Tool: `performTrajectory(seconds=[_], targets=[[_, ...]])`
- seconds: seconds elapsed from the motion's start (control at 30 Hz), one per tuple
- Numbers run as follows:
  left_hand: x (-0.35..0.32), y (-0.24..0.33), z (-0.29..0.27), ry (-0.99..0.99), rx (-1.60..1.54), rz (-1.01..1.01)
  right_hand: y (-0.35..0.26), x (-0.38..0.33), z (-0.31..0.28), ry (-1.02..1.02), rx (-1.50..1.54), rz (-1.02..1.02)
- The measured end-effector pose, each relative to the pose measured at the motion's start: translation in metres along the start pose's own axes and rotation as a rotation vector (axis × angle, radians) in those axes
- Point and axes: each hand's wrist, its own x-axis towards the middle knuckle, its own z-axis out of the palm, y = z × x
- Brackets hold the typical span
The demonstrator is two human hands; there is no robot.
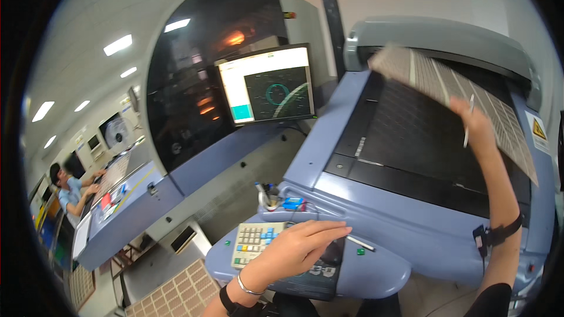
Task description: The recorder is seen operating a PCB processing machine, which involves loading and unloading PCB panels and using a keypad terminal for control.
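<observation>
My right hand (477,128) grips the near edge of a thin beige panel (449,79) with rows of rectangular patterns. The panel is tilted and blurred above the machine's black bed (405,123). A slim white stick (469,120), like a pen, also shows at these fingers. My left hand (296,250) has its fingers stretched out together over the machine's front shelf, above a dark mouse (333,253) and beside a beige keypad (254,243). Close to its fingertips is a white pen (361,244); whether they touch it is hard to tell.
A lit monitor (267,85) stands behind the shelf. Pens fill a small holder (268,198) near a blue box (292,203). More patterned panels (176,290) lie at lower left. Far left, a person (73,191) in light blue works at another machine. A grey cover (435,35) spans the bed's back.
</observation>
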Motion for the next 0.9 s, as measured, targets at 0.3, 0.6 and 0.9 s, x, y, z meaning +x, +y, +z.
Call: performTrajectory(seconds=[0.3,0.6,0.9], targets=[[0.064,-0.012,0.042,-0.083,-0.049,0.169,0.079,0.021,-0.211,0.902,-0.149,0.369],[0.141,-0.036,0.1,0.152,0.016,0.316,0.041,-0.114,-0.109,1.024,1.05,1.009],[0.218,-0.091,0.168,0.093,0.318,0.143,-0.009,-0.138,0.009,0.943,1.293,1.336]])
